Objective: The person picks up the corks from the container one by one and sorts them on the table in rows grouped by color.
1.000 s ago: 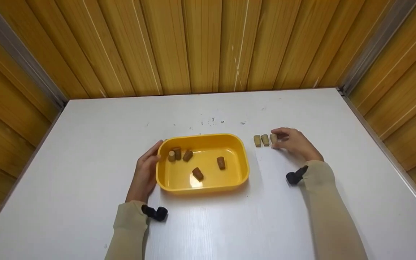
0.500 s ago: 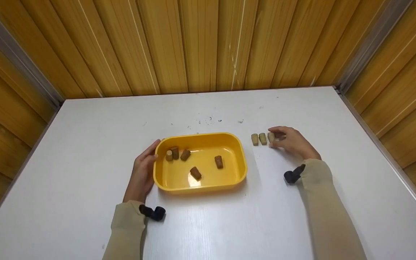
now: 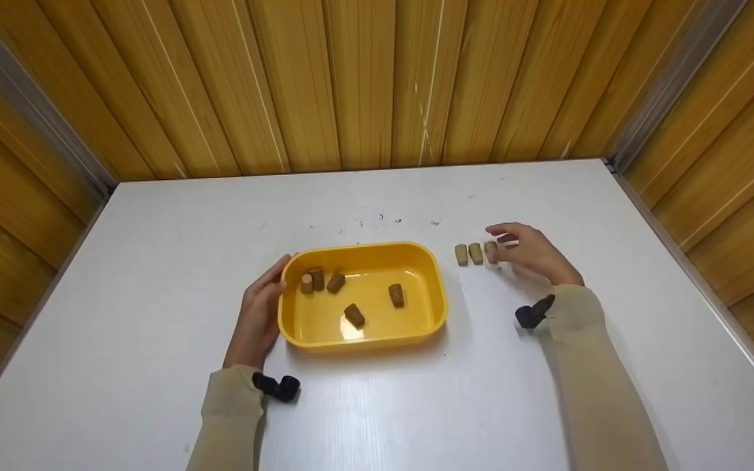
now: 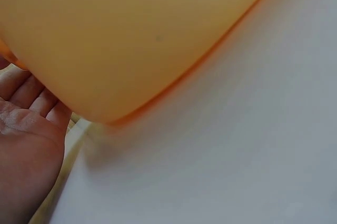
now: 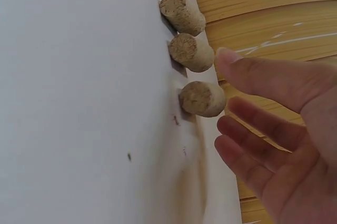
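Steadying yellow tray (image 3: 364,343), seemingly: left hand (image 3: 258,314) grips rim. Right hand (image 3: 531,251), spread, hovers beside outer cork (image 5: 202,99), lined up with two others, likely for order.

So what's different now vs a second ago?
Right hand has let go of the right-end cork: its fingers have opened wider, leaving it beside the other two corks. Unchanged: left hand holding the tray, five corks inside.
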`<action>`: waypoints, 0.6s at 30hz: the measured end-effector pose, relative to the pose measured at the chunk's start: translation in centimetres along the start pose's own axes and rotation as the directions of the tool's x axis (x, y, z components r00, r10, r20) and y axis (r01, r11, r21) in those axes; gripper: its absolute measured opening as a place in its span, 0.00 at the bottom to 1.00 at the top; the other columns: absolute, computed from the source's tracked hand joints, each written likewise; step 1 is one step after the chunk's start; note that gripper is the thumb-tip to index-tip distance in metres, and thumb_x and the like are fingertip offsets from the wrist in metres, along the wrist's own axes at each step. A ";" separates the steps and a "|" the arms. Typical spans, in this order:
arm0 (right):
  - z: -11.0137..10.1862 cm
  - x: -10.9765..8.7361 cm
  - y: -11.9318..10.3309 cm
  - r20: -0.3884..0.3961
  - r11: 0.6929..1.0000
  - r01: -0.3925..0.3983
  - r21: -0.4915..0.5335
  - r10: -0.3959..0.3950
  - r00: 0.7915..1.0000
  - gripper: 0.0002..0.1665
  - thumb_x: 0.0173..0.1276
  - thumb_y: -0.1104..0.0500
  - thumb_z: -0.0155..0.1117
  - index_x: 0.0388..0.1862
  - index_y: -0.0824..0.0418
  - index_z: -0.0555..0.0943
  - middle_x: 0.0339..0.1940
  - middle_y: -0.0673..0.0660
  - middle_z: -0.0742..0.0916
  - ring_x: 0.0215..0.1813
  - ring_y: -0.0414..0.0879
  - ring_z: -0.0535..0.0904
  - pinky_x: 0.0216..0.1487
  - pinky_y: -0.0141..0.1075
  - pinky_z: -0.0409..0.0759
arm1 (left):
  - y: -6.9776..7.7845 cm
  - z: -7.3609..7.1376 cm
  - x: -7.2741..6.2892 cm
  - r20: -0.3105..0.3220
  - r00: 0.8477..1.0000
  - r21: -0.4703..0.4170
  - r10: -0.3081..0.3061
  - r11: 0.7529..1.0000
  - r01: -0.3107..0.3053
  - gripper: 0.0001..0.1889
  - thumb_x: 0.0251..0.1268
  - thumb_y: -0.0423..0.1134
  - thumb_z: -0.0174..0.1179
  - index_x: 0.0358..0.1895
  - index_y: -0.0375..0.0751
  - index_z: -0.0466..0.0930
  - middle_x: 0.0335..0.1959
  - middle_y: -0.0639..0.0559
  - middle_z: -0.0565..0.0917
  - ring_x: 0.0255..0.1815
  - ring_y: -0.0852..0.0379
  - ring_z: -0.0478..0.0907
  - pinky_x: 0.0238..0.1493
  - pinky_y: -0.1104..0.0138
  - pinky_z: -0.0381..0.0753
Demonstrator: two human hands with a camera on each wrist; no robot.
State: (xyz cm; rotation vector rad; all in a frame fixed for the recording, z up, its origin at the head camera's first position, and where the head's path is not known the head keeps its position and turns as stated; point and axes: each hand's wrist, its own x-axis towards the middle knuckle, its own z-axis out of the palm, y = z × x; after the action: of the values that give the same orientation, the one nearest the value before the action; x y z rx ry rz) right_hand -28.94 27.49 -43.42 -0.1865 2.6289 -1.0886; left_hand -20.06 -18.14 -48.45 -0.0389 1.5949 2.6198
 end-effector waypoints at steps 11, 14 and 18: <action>-0.5 -0.2 -3.4 -0.043 0.997 0.072 -0.026 -0.073 0.996 0.30 0.68 0.54 0.62 0.68 0.57 0.71 0.68 0.61 0.74 0.68 0.58 0.70 0.69 0.52 0.70 | 0.1 0.0 0.1 -0.025 0.999 0.064 -0.020 0.998 0.022 0.30 0.67 0.27 0.39 0.74 0.39 0.58 0.77 0.52 0.58 0.77 0.60 0.53 0.73 0.69 0.62; -0.5 -0.2 -4.4 -0.046 0.993 0.112 -0.025 -0.113 0.993 0.29 0.68 0.53 0.61 0.67 0.57 0.71 0.67 0.60 0.75 0.67 0.57 0.71 0.69 0.50 0.71 | 0.1 0.0 0.1 -0.038 0.999 0.083 -0.030 0.996 0.033 0.30 0.67 0.28 0.40 0.74 0.40 0.58 0.77 0.52 0.58 0.77 0.60 0.53 0.73 0.70 0.61; -0.3 -0.2 -5.7 -0.042 0.983 0.184 -0.026 -0.185 0.982 0.27 0.69 0.54 0.60 0.66 0.60 0.72 0.65 0.62 0.77 0.65 0.57 0.73 0.68 0.49 0.72 | 0.1 0.0 0.1 -0.048 0.998 0.094 -0.041 0.995 0.045 0.29 0.68 0.28 0.41 0.73 0.42 0.59 0.76 0.54 0.59 0.77 0.61 0.53 0.73 0.70 0.61</action>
State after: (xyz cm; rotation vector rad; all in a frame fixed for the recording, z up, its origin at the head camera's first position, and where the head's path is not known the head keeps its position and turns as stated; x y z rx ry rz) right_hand -28.78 23.68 -39.10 -0.4228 2.7071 -1.1334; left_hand -20.19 -18.16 -48.31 -0.1271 1.7113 2.5255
